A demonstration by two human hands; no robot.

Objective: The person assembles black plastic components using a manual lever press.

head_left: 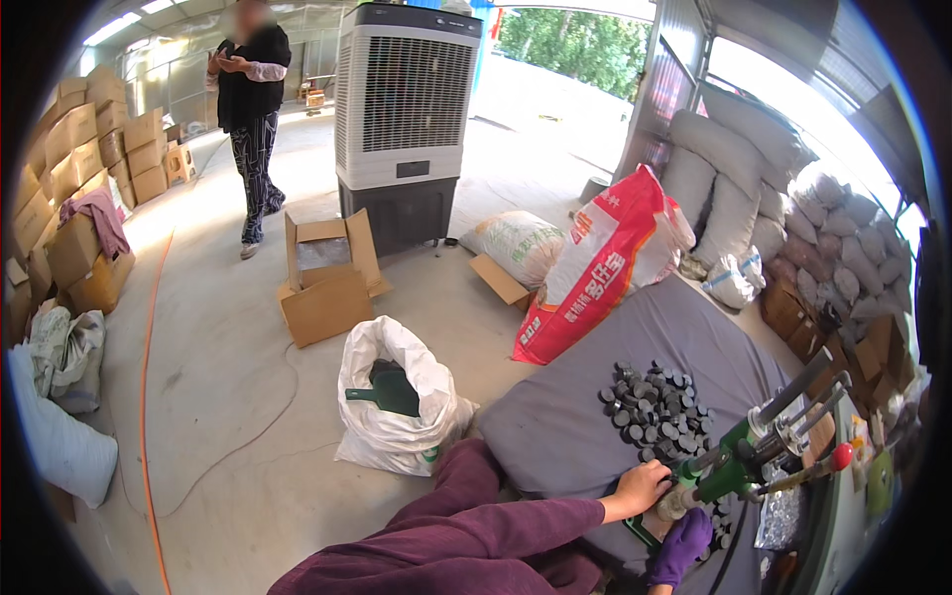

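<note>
My left hand [640, 489] is bare and rests at the base of a green press machine [739, 461], fingers curled around a small part there that I cannot make out. My right hand [682, 543], in a purple glove, sits just below the machine's base, closed on something hidden. A heap of small dark round caps [654, 407] lies on a grey cloth-covered table [575, 426] just beyond my left hand. The machine's metal rods and a red-knobbed lever [841, 457] stick out to the right.
A white sack with a green scoop [392, 397] stands left of the table. A red printed bag [595, 268], open cardboard boxes [322, 273], a big air cooler [402, 119], stacked cartons [79, 169] and grey sacks [754, 169] surround the floor. A person [250, 109] stands far back.
</note>
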